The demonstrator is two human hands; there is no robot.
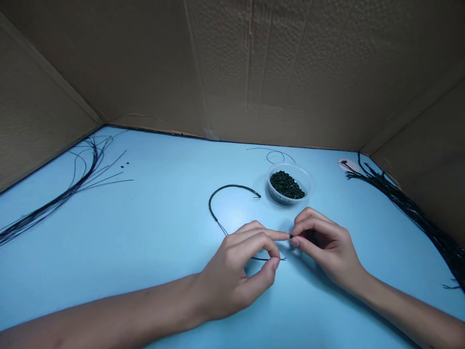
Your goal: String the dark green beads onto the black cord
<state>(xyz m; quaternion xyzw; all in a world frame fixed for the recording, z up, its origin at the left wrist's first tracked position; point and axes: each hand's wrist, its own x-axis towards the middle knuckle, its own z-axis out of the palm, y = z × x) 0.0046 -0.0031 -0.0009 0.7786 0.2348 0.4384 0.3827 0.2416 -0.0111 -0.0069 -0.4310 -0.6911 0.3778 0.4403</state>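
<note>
My left hand (240, 266) pinches a thin dark cord (260, 259) between thumb and a bent finger, and the cord's split ends poke out past the fingertips. Its index finger stretches right, its tip at a small black bead (291, 236). That bead sits between the thumb and fingertips of my right hand (329, 242). Behind the left hand a curved strand of dark beads (232, 185) lies on the table; bare cord runs from its lower end under the hand. Close beyond my right hand stands a clear round tub (308, 183) holding many dark green-black beads (285, 184).
A loose bundle of dark cords (85, 177) lies at the left, near a few stray beads (125, 165). Black strands (403, 194) run along the right wall beside a pale round disc (348, 165). Cardboard walls (232, 72) enclose the blue tabletop (145, 242).
</note>
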